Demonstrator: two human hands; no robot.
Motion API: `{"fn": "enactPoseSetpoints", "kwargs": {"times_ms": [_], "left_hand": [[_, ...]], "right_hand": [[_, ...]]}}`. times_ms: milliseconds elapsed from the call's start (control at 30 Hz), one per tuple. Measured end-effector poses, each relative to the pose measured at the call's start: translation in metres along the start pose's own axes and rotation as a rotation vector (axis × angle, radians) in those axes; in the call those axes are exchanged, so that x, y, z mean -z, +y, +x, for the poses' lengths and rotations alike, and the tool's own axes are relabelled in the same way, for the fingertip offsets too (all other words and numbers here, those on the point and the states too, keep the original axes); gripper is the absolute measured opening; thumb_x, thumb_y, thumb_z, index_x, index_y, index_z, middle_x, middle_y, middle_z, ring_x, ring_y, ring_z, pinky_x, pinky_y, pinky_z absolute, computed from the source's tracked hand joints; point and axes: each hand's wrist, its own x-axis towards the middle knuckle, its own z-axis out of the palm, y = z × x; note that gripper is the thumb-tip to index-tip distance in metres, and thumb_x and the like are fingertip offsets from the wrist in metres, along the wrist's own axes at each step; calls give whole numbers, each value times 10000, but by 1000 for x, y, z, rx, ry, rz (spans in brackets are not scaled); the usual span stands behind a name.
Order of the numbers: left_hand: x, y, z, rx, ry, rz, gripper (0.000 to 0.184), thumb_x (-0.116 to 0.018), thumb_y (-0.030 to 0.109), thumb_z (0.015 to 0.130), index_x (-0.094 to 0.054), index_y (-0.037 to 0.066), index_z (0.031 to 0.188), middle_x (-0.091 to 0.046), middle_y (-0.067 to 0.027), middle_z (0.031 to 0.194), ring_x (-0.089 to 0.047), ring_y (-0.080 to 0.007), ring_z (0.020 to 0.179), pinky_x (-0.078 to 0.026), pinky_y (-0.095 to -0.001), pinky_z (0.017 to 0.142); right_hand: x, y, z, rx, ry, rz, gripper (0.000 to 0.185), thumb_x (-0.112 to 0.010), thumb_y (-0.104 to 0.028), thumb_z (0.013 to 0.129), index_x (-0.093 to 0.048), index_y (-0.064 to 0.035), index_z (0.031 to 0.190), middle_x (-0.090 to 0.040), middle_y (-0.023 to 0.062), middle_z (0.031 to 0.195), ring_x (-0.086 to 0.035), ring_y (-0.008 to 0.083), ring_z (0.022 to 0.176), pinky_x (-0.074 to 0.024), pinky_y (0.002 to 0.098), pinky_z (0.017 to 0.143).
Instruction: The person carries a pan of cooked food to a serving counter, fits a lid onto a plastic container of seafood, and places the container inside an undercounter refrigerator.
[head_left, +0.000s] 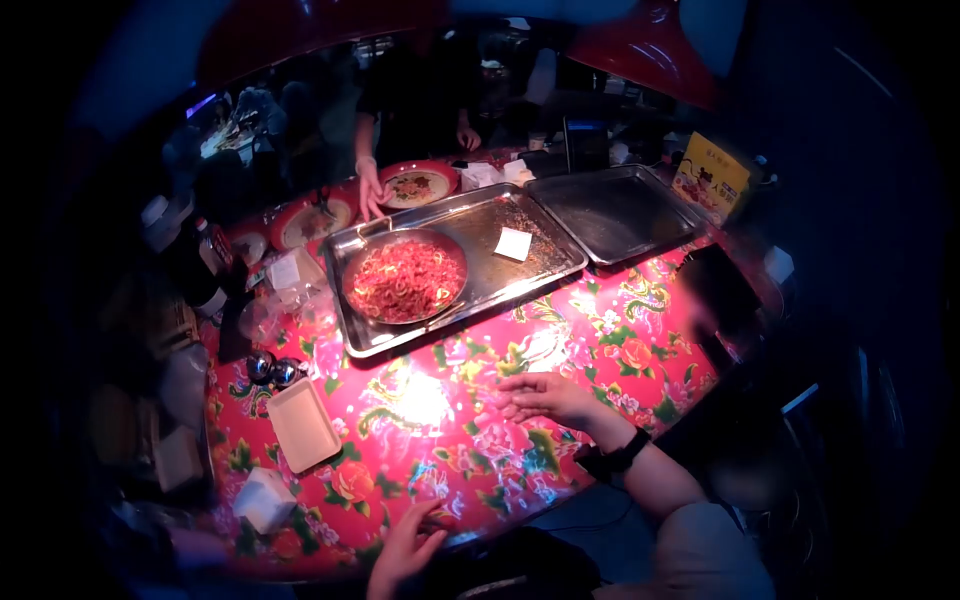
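My right hand, with a dark band on its wrist, is over the flowered red tablecloth. Its fingers stretch out to the left and hold nothing. My left hand is low at the table's near edge, fingers slightly bent and apart, with nothing visible in it. Beyond my hands, a round pan full of reddish shredded food sits on the left part of a metal tray. A white paper square lies on that tray. An empty beige rectangular dish is left of my hands.
Across the table, another person's hand reaches to the tray's far edge by the pan. Red-rimmed plates stand behind it. A second tray and a yellow sign are at right. A white box sits near left. Red lamps hang above.
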Motion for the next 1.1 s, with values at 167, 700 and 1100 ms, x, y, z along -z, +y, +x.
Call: {"fn": "enactPoseSetpoints", "kwargs": {"times_ms": [167,700,1100], "left_hand": [[-31,-25,-27,-169,-397,-35,464,-629,80,928,-463,37,1360,-534,-133,1280,-620,-226,1077,-504,-332,934],[-359,-20,-307,-275,-1457,596,349,-621,114,935,-580,3,1263,-666,-145,1162,-647,-224,1071,-501,-334,936],[-750,-60,-832,-575,-2331,724,387,-616,111,936,-541,37,1309,-622,-130,1200,-613,-219,1064,-488,-333,921]], "right_hand": [[-57,119,-206,-4,270,-43,399,-604,-123,962,-511,10,1327,-665,137,1165,-665,164,963,-545,286,826],[-444,511,-689,252,1283,693,357,-575,-218,994,-551,-24,1294,-663,94,1166,-639,148,1016,-526,275,868],[-806,754,-1066,684,2256,1089,260,-621,-136,958,-608,2,1178,-695,84,1011,-653,132,890,-539,283,827]]}}
